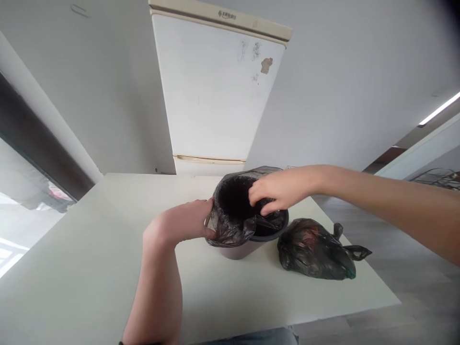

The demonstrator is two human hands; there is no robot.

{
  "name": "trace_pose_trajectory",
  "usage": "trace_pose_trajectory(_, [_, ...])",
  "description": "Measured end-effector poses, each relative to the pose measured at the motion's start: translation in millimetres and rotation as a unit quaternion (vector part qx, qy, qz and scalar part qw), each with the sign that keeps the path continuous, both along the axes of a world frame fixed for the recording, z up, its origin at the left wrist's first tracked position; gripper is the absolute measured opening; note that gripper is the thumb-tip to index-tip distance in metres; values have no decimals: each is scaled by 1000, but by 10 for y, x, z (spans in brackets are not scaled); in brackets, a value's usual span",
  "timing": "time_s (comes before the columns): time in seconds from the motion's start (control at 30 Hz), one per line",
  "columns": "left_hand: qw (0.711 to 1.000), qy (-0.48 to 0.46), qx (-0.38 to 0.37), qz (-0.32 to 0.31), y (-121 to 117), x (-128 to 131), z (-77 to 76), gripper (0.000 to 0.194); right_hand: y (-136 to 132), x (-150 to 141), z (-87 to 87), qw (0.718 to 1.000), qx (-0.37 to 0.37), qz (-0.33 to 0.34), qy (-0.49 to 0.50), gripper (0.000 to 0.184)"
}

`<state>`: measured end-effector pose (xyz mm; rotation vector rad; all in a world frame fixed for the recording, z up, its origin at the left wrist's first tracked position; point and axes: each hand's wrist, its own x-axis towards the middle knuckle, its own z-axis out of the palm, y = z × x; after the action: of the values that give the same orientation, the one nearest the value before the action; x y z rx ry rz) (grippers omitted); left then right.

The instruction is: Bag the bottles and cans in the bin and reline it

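A grey trash bin (235,252) stands on the pale table with a black trash bag (232,232) lining it. The bag is folded over the rim at the left and back, while the dark rim shows bare at the front right. My left hand (196,219) grips the bag's folded edge on the left side, its fingertips partly hidden by the plastic. Over the opening, my right hand (270,191) has curled fingers and thumb on the bag inside the right rim. A filled, knotted black bag (316,249) lies right of the bin.
The pale table (97,268) ends at a right edge above a grey wood-look floor (381,258). Behind it stands a white refrigerator (219,91) against a grey wall. A leg in denim (258,338) shows at the near edge.
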<state>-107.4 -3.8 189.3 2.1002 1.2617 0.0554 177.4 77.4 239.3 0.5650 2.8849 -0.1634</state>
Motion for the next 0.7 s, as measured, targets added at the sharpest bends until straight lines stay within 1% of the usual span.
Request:
trace_pose_trajectory(0.03, [1000,-4,-3,0,18,-6,-14,56,-15,127,93,1000,-3,24,-11,24])
trace_pose_trajectory(0.1, [1000,-9,1,2,53,-17,-44,62,-42,356,193,998,24,47,-33,29])
trace_pose_trajectory(0.2, [1000,-5,4,1,92,-9,-78,70,-85,592,202,994,88,54,-27,41])
trace_pose_trajectory(0.23, [1000,-3,2,2,99,3,-84,71,-103,642,191,994,98,55,-13,43])
trace_pose_trajectory(0.3, [1000,5,-5,6,100,38,-87,69,-147,723,163,993,104,39,34,40])
trace_pose_trajectory(0.37, [1000,8,-12,11,90,78,-86,65,-194,806,117,990,97,-16,98,32])
trace_pose_trajectory(0.4, [1000,6,-15,10,84,96,-86,63,-213,857,79,985,90,-58,135,28])
trace_pose_trajectory(0.47, [1000,-2,-19,9,74,121,-88,61,-237,984,-42,962,64,-160,211,23])
trace_pose_trajectory(0.53, [1000,-4,-21,9,73,128,-96,60,-240,1131,-223,929,23,-255,267,21])
trace_pose_trajectory(0.6, [1000,4,-19,15,81,122,-110,59,-236,1267,-441,898,-24,-326,294,19])
trace_pose_trajectory(0.67, [1000,14,-13,19,95,114,-128,58,-250,1352,-657,877,-69,-370,299,19])
trace_pose_trajectory(0.7, [1000,16,-10,19,102,114,-136,57,-268,1367,-753,871,-93,-379,298,21])
